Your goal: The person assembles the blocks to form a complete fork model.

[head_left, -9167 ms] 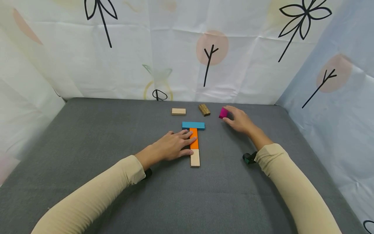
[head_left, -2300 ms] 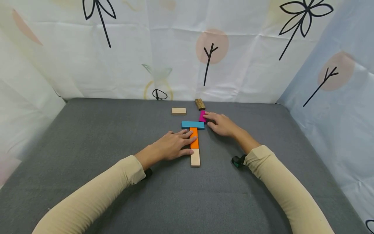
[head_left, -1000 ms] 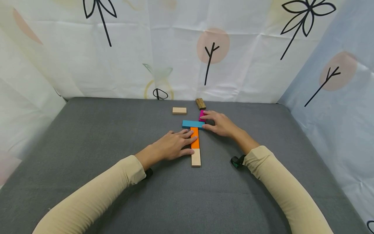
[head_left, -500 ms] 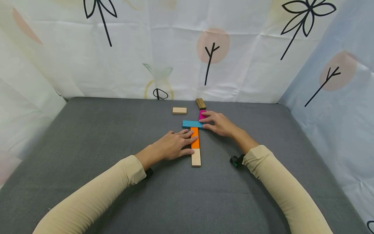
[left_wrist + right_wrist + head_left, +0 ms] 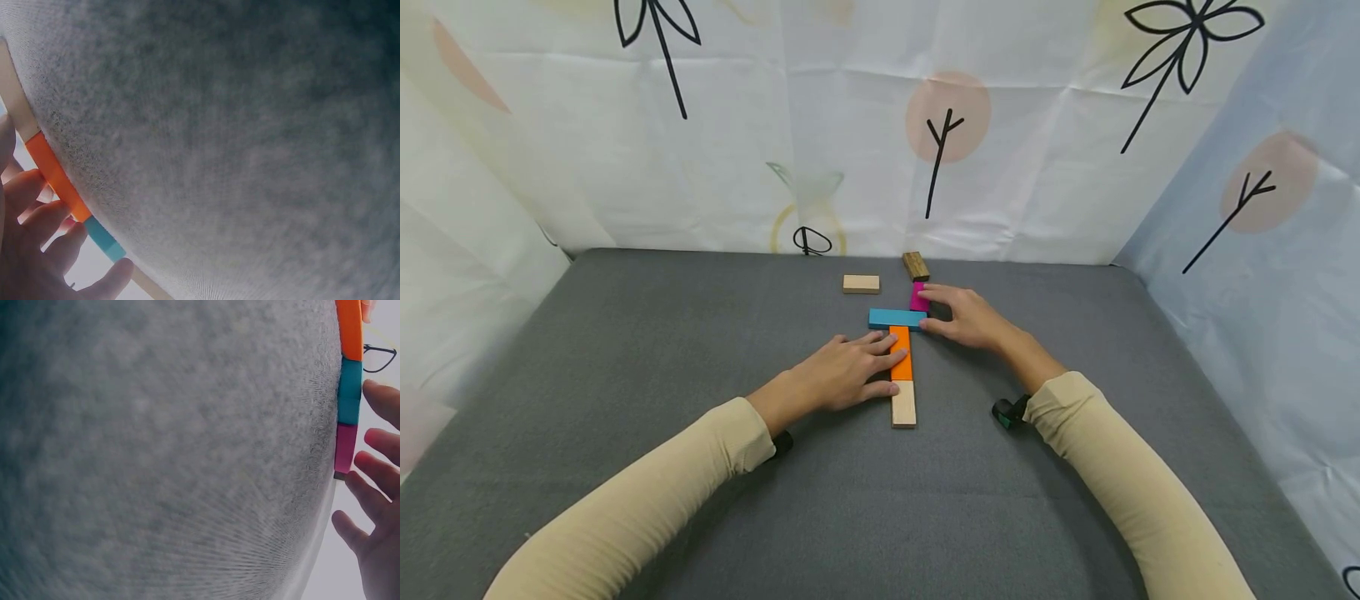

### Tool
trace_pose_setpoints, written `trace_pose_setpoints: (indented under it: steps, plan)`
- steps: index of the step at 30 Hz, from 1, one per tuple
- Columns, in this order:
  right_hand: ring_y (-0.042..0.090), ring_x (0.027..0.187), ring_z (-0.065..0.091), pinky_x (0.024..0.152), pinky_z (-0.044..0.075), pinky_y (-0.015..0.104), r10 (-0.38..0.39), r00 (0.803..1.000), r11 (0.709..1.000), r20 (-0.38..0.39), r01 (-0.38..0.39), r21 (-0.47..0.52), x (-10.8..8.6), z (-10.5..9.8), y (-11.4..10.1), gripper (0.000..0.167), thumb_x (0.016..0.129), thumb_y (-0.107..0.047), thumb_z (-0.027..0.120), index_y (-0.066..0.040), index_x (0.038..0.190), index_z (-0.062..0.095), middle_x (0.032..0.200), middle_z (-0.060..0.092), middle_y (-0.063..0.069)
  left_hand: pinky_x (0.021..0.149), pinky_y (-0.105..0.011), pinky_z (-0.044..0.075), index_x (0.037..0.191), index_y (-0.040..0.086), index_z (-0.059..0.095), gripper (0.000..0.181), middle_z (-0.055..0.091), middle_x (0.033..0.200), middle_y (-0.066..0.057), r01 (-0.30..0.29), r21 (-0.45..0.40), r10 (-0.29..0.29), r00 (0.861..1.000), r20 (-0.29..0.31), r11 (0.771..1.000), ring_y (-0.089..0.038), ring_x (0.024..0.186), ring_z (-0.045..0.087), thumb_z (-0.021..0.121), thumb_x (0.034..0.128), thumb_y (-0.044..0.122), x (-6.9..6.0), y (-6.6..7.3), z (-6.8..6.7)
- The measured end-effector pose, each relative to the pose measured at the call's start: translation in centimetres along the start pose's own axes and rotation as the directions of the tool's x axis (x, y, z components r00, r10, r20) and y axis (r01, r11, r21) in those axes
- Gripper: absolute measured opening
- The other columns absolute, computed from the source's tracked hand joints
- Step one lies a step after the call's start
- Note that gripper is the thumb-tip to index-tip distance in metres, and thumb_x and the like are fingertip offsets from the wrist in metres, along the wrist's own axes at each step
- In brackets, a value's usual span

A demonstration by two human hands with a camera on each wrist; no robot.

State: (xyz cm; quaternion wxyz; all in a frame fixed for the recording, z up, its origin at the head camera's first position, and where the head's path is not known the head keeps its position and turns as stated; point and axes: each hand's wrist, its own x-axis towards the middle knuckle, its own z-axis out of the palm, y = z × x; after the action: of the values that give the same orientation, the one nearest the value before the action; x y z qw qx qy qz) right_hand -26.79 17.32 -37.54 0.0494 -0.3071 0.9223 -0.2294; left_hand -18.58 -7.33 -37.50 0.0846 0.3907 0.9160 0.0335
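Here, the magenta block (image 5: 917,297) lies just beside the right hand (image 5: 967,318).

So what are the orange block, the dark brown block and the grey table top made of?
The orange block: perhaps painted wood, smooth and evenly coloured, though plastic is possible.
The dark brown block: probably wood, maybe stained, with grain-like streaks.
The grey table top: matte cloth, it seems; the wrist views show fuzzy texture.

Beige sleeves (image 5: 632,504) end in loose cuffs (image 5: 748,437) beside black wrist cameras (image 5: 1007,412).
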Motion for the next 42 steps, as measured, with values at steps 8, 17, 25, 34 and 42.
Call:
trace_pose_setpoints:
  steps: [8,17,25,34,42]
  plan:
    - [0.037,0.140,0.040,0.113,0.031,0.054,0.028,0.999,0.999,0.032,-0.027,-0.018,0.00,-0.15,-0.19,0.055,0.095,-0.027,0.069,0.000,0.141,0.055,0.152,0.044,0.018,0.108,-0.059,0.036,0.155,0.017,0.038,0.064,0.029,0.161,-0.009,0.005,-0.005,-0.005,1.000,0.007,1.000,-0.027,0.148,0.028,0.042,0.1028,0.055,0.04,0.04,-0.02]
    - [0.036,0.140,0.041,0.113,0.031,0.053,0.035,0.999,0.999,0.036,-0.034,-0.031,0.05,-0.20,-0.15,0.055,0.095,-0.029,0.068,-0.001,0.141,0.056,0.152,0.044,0.017,0.107,-0.059,0.036,0.155,0.017,0.038,0.064,0.029,0.161,-0.009,-0.002,-0.007,0.002,1.000,0.002,1.000,-0.028,0.148,0.028,0.042,0.1029,0.055,0.03,-0.07,0.02]
    - [0.036,0.139,0.042,0.113,0.032,0.054,0.068,0.997,0.996,0.032,-0.066,-0.056,-0.02,-0.24,-0.17,0.056,0.095,-0.032,0.068,-0.002,0.141,0.056,0.152,0.045,0.016,0.107,-0.059,0.036,0.155,0.018,0.038,0.064,0.029,0.161,-0.009,0.001,-0.013,-0.001,1.000,0.006,1.000,-0.027,0.148,0.028,0.041,0.1029,0.056,0.05,-0.12,0.07]
    - [0.037,0.138,0.043,0.112,0.032,0.054,0.071,0.997,0.996,0.015,-0.070,-0.062,-0.26,-0.20,-0.08,0.057,0.094,-0.032,0.069,-0.002,0.140,0.057,0.150,0.047,0.017,0.107,-0.059,0.036,0.155,0.018,0.037,0.065,0.029,0.161,-0.009,0.009,-0.011,-0.009,1.000,0.009,1.000,-0.028,0.148,0.028,0.041,0.1025,0.056,0.07,-0.07,0.04]
    - [0.038,0.137,0.043,0.111,0.032,0.055,0.051,0.999,0.997,0.005,-0.051,-0.054,-0.40,-0.20,0.05,0.056,0.094,-0.032,0.068,-0.001,0.140,0.057,0.149,0.047,0.019,0.107,-0.059,0.036,0.155,0.018,0.038,0.065,0.030,0.161,-0.009,0.009,-0.007,-0.009,1.000,0.006,1.000,-0.027,0.148,0.028,0.041,0.1025,0.056,0.10,-0.03,0.07]
